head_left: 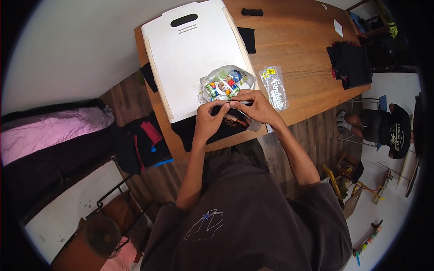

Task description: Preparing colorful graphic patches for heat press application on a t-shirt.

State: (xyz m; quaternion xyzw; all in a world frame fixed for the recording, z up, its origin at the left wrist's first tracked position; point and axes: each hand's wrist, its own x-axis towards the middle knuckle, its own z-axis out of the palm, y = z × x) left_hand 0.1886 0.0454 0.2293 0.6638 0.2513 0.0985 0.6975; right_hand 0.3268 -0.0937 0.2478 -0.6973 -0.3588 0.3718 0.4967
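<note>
My left hand [210, 118] and my right hand [258, 107] meet at the near edge of a white board [199, 54]. Fingers and thumbs of both pinch the upper edge of a thin sheet with a dark print [237, 120]; a clear margin shows at its right side. Just beyond my fingers, a curled clear plastic film with colourful cartoon prints [226, 83] rests on the board. To the right of my right hand lies a clear film with yellow and white prints [273, 88]. Black cloth [184, 132] shows under the board's near end.
The board lies on a wooden table [298, 49]. Folded dark clothes [348, 63] are stacked at its right, and a small black bundle [252, 12] lies at the far side. A person [384, 128] sits at the right. A bed with pink cloth [54, 131] stands at the left.
</note>
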